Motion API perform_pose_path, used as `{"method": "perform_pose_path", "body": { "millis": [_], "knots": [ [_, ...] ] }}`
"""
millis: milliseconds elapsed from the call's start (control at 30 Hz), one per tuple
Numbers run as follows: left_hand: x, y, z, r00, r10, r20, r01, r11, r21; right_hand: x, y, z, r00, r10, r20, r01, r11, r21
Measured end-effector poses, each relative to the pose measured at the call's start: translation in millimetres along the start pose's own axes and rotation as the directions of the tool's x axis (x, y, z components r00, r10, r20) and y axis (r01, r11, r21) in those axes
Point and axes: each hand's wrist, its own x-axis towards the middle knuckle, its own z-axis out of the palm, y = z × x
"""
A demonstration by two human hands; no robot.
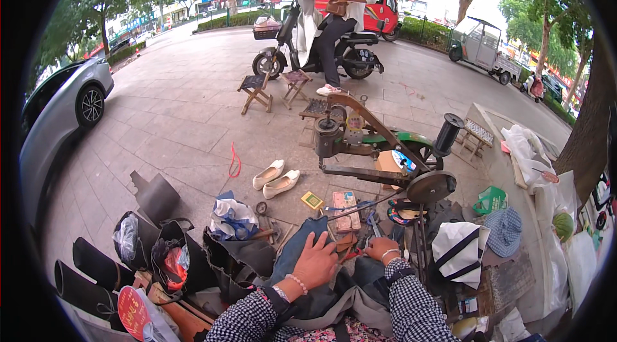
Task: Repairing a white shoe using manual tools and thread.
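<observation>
My left hand point(315, 262) lies flat, fingers spread, on dark blue-grey cloth point(292, 252) over my lap. My right hand point(380, 249) is curled down among small tools just past my knee; what it grips is hidden. Both wrists wear bead bracelets and checked sleeves. A hand-cranked shoe-stitching machine point(366, 143) with a black thread spool stands in front of me. A flat box of small parts point(346, 210) lies below it.
A pair of cream flat shoes point(275, 179) lies on the paving. Black bags point(173, 255) and rolled rubber sheets point(96, 265) sit at my left. A person sits on a parked scooter point(315, 46) beyond two folding stools point(256, 88). A grey car point(58, 111) stands left.
</observation>
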Motion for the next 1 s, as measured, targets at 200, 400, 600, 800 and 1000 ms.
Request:
{"method": "perform_pose_path", "body": {
  "millis": [200,400,600,800,1000],
  "knots": [
    [0.5,0.7,0.0,1.000,-0.006,0.006,0.006,1.000,0.007,2.2,2.6,3.2,1.000,-0.003,-0.008,0.003,1.000,0.004],
    [-0.5,0.8,-1.2,1.000,0.000,-0.002,0.000,1.000,-0.001,3.0,3.5,4.5,1.000,-0.008,-0.014,0.008,1.000,0.010],
    [-1.1,0.0,-0.8,1.000,-0.003,-0.019,0.003,1.000,-0.012,4.4,3.1,7.2,0.999,-0.020,-0.031,0.020,1.000,0.001],
    [-2.4,-0.3,-0.2,0.999,0.010,-0.046,-0.011,1.000,-0.006,0.3,0.0,0.9,1.000,0.005,0.014,-0.005,1.000,-0.014],
    [-1.6,-0.8,0.7,0.998,0.010,-0.063,-0.011,1.000,-0.014,1.6,1.4,3.0,1.000,-0.018,-0.017,0.017,0.999,-0.041]
  ]
}}
